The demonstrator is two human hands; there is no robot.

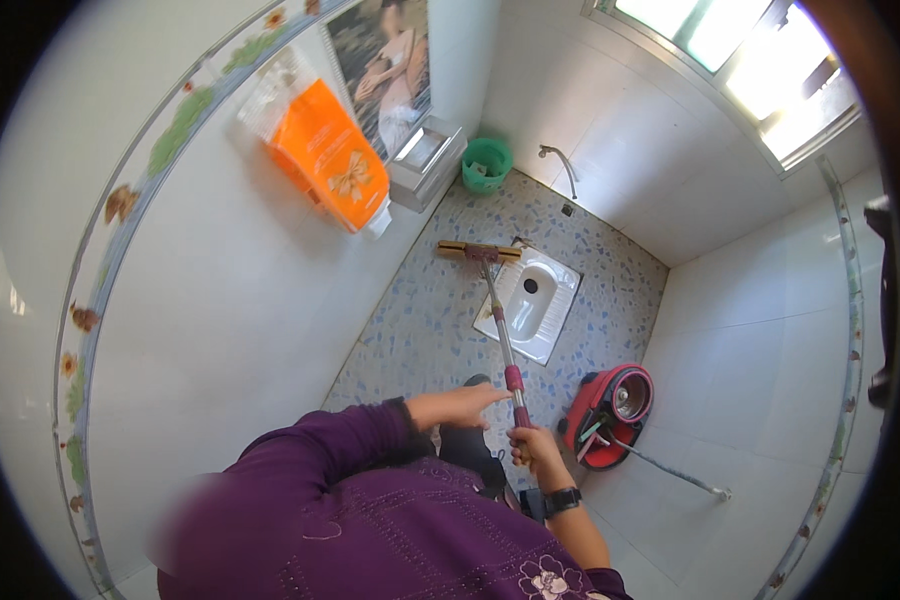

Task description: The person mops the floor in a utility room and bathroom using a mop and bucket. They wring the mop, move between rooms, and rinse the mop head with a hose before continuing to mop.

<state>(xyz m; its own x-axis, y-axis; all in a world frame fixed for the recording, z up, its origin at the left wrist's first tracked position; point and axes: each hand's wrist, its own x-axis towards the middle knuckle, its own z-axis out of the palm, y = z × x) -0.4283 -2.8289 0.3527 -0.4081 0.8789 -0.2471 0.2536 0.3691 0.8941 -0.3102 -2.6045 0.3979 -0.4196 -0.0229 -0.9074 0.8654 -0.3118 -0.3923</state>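
Observation:
My right hand (534,450), with a dark watch on its wrist, grips the pink lower grip of a sponge mop (504,337). The mop's metal pole runs away from me to a wide gold-coloured head (457,246) with a pink centre piece. That head lies across the floor at the far left corner of a white squat toilet (531,304), one end over the toilet's rim. Beside the pole, my left hand (457,406) is stretched out with its fingers apart. Its fingertips are at the pole, and whether they touch it I cannot tell.
A red mop bucket (596,442) with a metal spin basket stands to the right, near a hose (675,472) from the wall. A green bin (486,165) fills the far corner. An orange tissue pack (334,161) hangs on the left wall beside a grey box (424,161).

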